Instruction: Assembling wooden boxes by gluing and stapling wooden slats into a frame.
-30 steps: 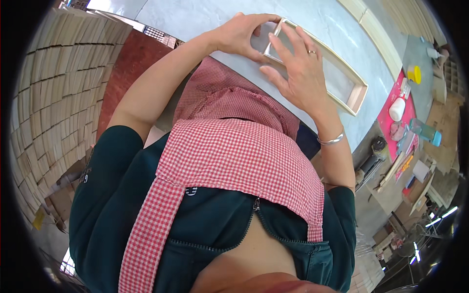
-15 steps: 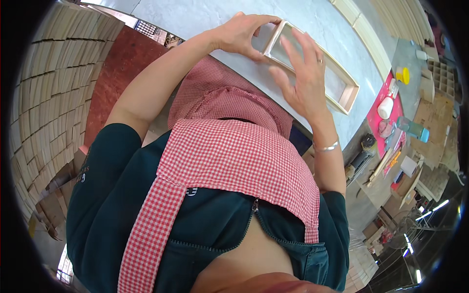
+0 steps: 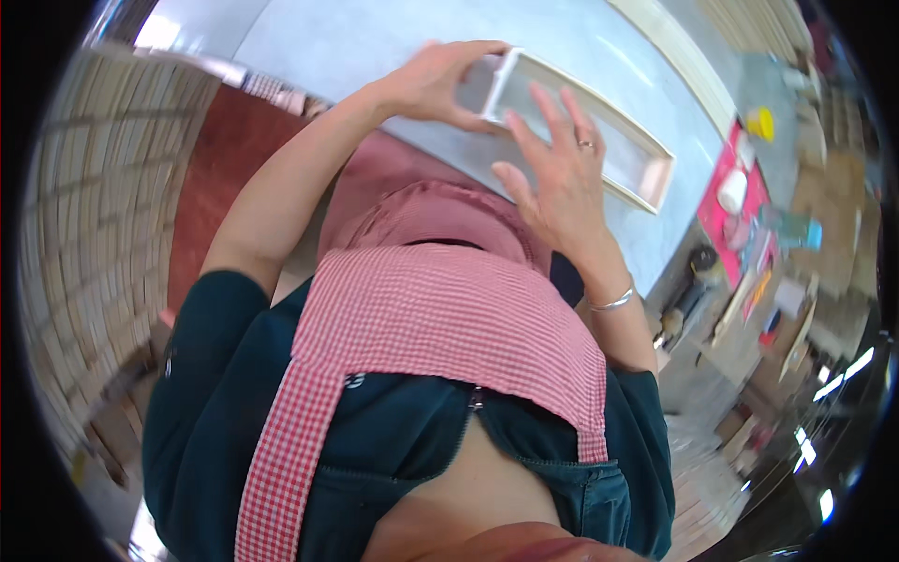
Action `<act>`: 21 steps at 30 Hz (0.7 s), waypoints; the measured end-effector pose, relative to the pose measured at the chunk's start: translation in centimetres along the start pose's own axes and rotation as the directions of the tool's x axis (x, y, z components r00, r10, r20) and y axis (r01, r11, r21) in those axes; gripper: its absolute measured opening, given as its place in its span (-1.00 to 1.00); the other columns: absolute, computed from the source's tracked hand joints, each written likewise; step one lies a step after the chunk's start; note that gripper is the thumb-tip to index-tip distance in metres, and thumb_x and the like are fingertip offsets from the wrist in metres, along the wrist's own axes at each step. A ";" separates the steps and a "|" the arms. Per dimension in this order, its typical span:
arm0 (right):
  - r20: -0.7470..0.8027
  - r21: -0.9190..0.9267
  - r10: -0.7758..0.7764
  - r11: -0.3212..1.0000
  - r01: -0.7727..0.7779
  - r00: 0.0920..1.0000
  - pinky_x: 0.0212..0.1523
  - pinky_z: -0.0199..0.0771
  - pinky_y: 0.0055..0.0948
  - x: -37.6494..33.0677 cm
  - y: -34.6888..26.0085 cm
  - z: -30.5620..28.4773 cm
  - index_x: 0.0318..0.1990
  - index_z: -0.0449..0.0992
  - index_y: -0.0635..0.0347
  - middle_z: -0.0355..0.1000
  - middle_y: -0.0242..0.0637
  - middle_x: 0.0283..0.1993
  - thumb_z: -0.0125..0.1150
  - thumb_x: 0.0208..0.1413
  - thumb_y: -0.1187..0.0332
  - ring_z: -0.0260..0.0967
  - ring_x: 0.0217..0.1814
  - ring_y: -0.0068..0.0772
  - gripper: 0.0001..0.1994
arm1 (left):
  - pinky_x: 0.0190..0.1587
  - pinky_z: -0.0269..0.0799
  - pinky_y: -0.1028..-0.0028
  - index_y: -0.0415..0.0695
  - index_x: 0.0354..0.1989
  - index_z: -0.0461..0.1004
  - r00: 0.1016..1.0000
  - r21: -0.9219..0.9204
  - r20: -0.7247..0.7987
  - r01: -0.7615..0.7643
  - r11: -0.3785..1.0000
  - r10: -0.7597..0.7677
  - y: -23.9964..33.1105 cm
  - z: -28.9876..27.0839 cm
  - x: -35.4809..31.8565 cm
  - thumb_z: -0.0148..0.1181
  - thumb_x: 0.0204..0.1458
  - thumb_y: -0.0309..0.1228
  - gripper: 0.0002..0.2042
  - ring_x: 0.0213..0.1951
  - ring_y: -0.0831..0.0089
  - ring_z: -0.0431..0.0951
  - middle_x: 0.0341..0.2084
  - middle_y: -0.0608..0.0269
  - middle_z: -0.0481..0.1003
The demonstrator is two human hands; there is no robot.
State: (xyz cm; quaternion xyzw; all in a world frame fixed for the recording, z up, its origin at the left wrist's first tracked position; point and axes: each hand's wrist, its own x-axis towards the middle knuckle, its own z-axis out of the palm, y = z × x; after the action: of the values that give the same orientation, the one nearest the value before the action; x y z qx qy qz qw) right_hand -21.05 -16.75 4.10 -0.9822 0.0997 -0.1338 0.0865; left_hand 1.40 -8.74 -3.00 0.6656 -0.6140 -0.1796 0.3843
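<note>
Frame: a long, narrow, pale wooden rectangle, the frame (image 3: 656,180) lies on the table, slanting from upper left to lower right in front of the person. Grey shows inside its rim; whether that is a base or the table cannot be told.
Left hand: the left hand (image 3: 438,86) curves around the frame's left short end, pinching it across its width, index fingertip at the far corner and thumb at the near one.
Right hand: the right hand (image 3: 560,176) is spread, fingers apart, over the frame's near long side, fingertips above the opening. Whether they touch the wood cannot be told.
Jewellery: a ring (image 3: 585,144) on one right finger and a silver bracelet (image 3: 613,302) on the right wrist.
Clothing: a red-and-white checked apron (image 3: 449,309) over a dark green top (image 3: 206,356).
Table: the table (image 3: 356,47) is pale grey, with light wooden strips (image 3: 688,66) along its far right side.
To the right: a white bottle (image 3: 732,191) on a pink sheet (image 3: 708,212), a yellow object (image 3: 759,123) beyond it, and a clear bottle (image 3: 788,228) nearby.
To the left: tall stacks of wood (image 3: 103,187) beside a reddish-brown board (image 3: 225,169).
</note>
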 end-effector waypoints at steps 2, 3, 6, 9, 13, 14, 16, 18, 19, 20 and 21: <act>-0.055 -0.018 0.093 0.995 -0.095 0.994 0.42 -0.04 -0.03 -1.5 1.2 -0.5 0.15 0.51 0.12 0.23 -0.15 0.37 0.17 0.21 0.00 0.03 0.46 0.04 -0.51 | -0.04 0.47 0.34 -0.18 0.28 0.36 0.995 -0.029 0.064 0.081 0.996 -0.079 0.4 -0.7 0.0 0.54 -0.33 -0.17 -0.12 -0.23 0.27 0.55 -0.03 0.12 0.57; -0.093 0.086 0.140 0.987 -0.132 0.986 0.41 -0.01 -0.05 -2.0 2.3 -0.3 0.14 0.52 0.12 0.23 -0.15 0.36 0.20 0.19 0.02 0.05 0.45 0.01 -0.52 | 0.00 0.47 0.34 -0.20 0.30 0.34 0.991 -0.043 0.080 0.112 0.993 -0.109 0.2 -1.0 -0.3 0.55 -0.34 -0.24 -0.11 -0.18 0.25 0.55 0.01 0.08 0.55; -0.285 0.108 0.295 0.955 -0.275 0.912 0.33 0.17 -0.20 -5.2 7.9 -2.1 0.12 0.53 0.15 0.34 -0.14 0.28 0.31 0.13 0.26 0.23 0.34 -0.06 -0.60 | 0.15 0.42 0.34 -0.24 0.35 0.24 0.981 -0.039 0.118 0.163 0.986 -0.157 -1.0 -1.8 -1.2 0.56 -0.38 -0.32 -0.03 0.01 0.19 0.46 0.12 -0.03 0.42; -0.445 -0.008 0.504 0.824 -0.566 0.740 0.17 0.35 -0.13 -12.2 18.6 -4.3 -0.04 0.62 0.16 0.44 -0.10 0.14 0.27 0.13 0.16 0.36 0.14 -0.05 -0.66 | 0.18 0.38 0.25 -0.19 0.38 0.21 0.963 -0.020 0.189 0.199 0.980 -0.192 -0.8 -2.3 -0.8 0.57 -0.41 -0.32 0.02 0.03 0.15 0.43 0.07 0.01 0.39; -0.571 -0.266 0.614 0.490 -0.830 0.545 -0.06 0.44 -0.16 -20.6 30.9 -9.8 -0.21 0.65 0.20 0.55 -0.04 -0.09 0.15 0.15 0.16 0.47 -0.09 -0.03 -0.70 | 0.21 0.35 0.21 -0.17 0.41 0.16 0.966 -0.021 0.210 0.158 0.987 -0.150 -1.9 -1.7 -0.6 0.57 -0.44 -0.32 0.07 0.05 0.12 0.42 0.07 0.01 0.38; -0.563 -0.364 0.675 0.317 -0.876 0.477 -0.09 0.45 -0.17 -22.0 33.1 -10.4 -0.22 0.66 0.17 0.56 -0.06 -0.10 0.09 0.18 0.11 0.48 -0.11 -0.04 -0.67 | 0.21 0.34 0.21 -0.18 0.41 0.15 0.965 -0.026 0.213 0.163 0.986 -0.153 -2.0 -1.6 -0.4 0.57 -0.45 -0.32 0.08 0.06 0.10 0.42 0.08 0.00 0.38; -0.291 -0.593 0.854 0.194 -0.782 0.432 -0.15 0.46 -0.15 -24.7 38.2 -10.8 -0.20 0.67 0.06 0.60 -0.15 -0.18 0.01 0.18 0.06 0.50 -0.15 -0.06 -0.64 | 0.23 0.33 0.17 -0.18 0.41 0.15 0.960 -0.017 0.239 0.155 0.988 -0.146 -1.4 -1.5 0.3 0.57 -0.44 -0.30 0.08 0.10 0.06 0.42 0.11 -0.01 0.37; -0.287 -0.631 0.761 0.306 -0.713 0.581 -0.20 0.47 -0.14 -30.1 43.9 -7.9 -0.28 0.70 -0.02 0.64 -0.29 -0.29 0.04 0.15 0.11 0.52 -0.20 -0.10 -0.69 | 0.26 0.30 0.14 -0.18 0.42 0.13 0.955 -0.027 0.246 0.175 0.984 -0.163 -2.5 -1.6 -0.3 0.57 -0.43 -0.28 0.09 0.15 0.03 0.41 0.16 -0.02 0.35; -0.333 -0.587 0.728 0.338 -0.736 0.600 -0.21 0.47 -0.13 -26.9 43.6 -5.3 -0.32 0.71 -0.01 0.65 -0.31 -0.31 0.05 0.13 0.11 0.53 -0.23 -0.11 -0.69 | 0.27 0.30 0.14 -0.18 0.43 0.12 0.945 0.020 0.231 0.235 0.972 -0.233 -2.2 -2.3 -1.4 0.58 -0.43 -0.28 0.09 0.15 0.03 0.40 0.18 -0.02 0.35; -0.348 -0.590 0.743 0.300 -0.750 0.571 -0.21 0.47 -0.13 -25.2 43.2 -5.0 -0.36 0.71 -0.01 0.65 -0.31 -0.29 0.07 0.12 0.11 0.53 -0.27 -0.10 -0.70 | 0.27 0.29 0.14 -0.17 0.43 0.11 0.939 0.019 0.227 0.259 0.966 -0.257 -1.5 -2.7 -1.9 0.57 -0.42 -0.28 0.09 0.17 0.02 0.39 0.20 -0.02 0.34; -0.362 -0.589 0.763 0.257 -0.766 0.535 -0.20 0.47 -0.12 -24.3 43.0 -4.9 -0.39 0.72 -0.02 0.65 -0.31 -0.28 0.08 0.11 0.11 0.52 -0.31 -0.08 -0.70 | 0.28 0.28 0.14 -0.17 0.44 0.10 0.933 0.020 0.230 0.281 0.959 -0.278 -1.1 -2.9 -1.8 0.56 -0.41 -0.28 0.09 0.18 0.02 0.38 0.22 -0.02 0.33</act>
State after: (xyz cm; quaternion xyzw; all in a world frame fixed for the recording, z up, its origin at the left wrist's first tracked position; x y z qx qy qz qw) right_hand -52.78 -53.59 -5.69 -0.7626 0.6027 -0.0291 -0.2332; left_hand 3.95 -6.20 -2.38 0.7182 -0.5525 -0.3126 0.2852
